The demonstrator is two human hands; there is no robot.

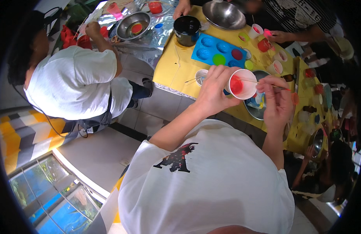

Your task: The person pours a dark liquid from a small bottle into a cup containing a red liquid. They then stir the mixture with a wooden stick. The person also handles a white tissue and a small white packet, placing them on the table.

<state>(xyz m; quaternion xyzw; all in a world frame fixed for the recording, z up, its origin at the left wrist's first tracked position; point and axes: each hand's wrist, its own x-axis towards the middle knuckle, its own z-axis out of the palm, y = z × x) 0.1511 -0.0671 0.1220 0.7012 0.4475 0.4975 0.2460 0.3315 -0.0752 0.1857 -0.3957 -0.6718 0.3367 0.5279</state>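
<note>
My left hand [218, 87] is wrapped round a white paper cup [248, 80], tilted so that its mouth faces me. Red stuff coats the inside of the cup at its left. In the fingers of my right hand [274, 95] is a thin wooden stick [252, 80], its far end reaching into the cup. Below the cup lies a metal bowl [257, 113] with something blue, white and yellow in it, partly hidden by my hands. Just beyond my left hand is a blue silicone mould [211, 47] with round cavities, some filled red or green.
A yellow-covered table [170, 70] bears a black pot [187, 31], a large steel bowl [224, 15] and several cups. Another white cup [201, 76] with sticks stands near its left edge. A person in white [75, 84] works at the left; other people stand across and at the right.
</note>
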